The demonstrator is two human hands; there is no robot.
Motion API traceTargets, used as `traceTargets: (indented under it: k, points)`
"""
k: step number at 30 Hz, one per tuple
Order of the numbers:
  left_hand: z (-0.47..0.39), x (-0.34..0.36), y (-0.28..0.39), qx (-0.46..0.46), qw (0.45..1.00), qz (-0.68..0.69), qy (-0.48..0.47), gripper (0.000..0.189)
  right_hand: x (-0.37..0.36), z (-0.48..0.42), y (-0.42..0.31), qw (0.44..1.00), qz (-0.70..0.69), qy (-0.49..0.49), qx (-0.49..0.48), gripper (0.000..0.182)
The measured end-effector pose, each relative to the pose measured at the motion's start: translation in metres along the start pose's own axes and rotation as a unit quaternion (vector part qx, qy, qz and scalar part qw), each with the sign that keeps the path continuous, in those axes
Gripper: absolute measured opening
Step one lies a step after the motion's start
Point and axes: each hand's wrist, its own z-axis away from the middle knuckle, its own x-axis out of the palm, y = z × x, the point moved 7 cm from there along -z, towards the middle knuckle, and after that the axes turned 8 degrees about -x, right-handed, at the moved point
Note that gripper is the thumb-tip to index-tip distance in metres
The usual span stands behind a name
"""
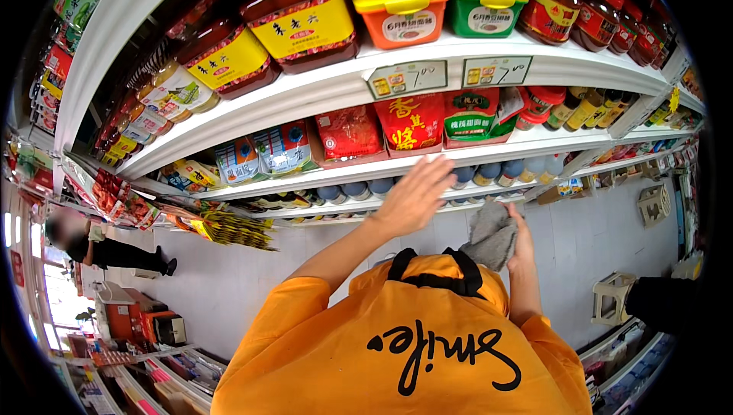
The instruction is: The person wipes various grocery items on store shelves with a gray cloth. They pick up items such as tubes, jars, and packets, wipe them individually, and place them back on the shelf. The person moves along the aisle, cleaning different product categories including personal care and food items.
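My right hand [521, 240] grips a folded grey cloth [491, 233] beside my body, below the shelf fronts. Reaching forward, my left hand [417, 194] has its fingers extended and holds nothing. Its fingertips are near the front edge of a white shelf [366, 169]; whether they touch it I cannot tell. Just behind that edge stand red sauce packets [409, 123] in boxes, with a green-and-red packet [473, 114] to their right. Blue-and-white pouches [282, 146] lie to the left. Part of a lower row of blue-capped bottles [356, 190] is hidden by my left hand.
The upper shelf bears large jars with yellow labels [306, 28], orange tubs [405, 20], green tubs [487, 14] and price cards [408, 78]. Hanging packets [235, 229] jut out at left. Another person [114, 249] stands far left. A plastic stool [611, 299] is at right.
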Motion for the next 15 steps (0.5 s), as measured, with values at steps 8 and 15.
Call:
traceTargets:
  k: [8,15]
  points:
    - [0.041,-0.118,-0.138,-0.264,0.939,-0.082,0.204,0.052,-0.009,0.023,0.001,0.996,-0.079,0.042,0.010,0.062]
    - [0.007,-0.149,-0.202,-0.352,0.925,-0.103,0.102,0.052,0.022,0.051,0.019,0.992,-0.083,0.090,-0.005,0.054]
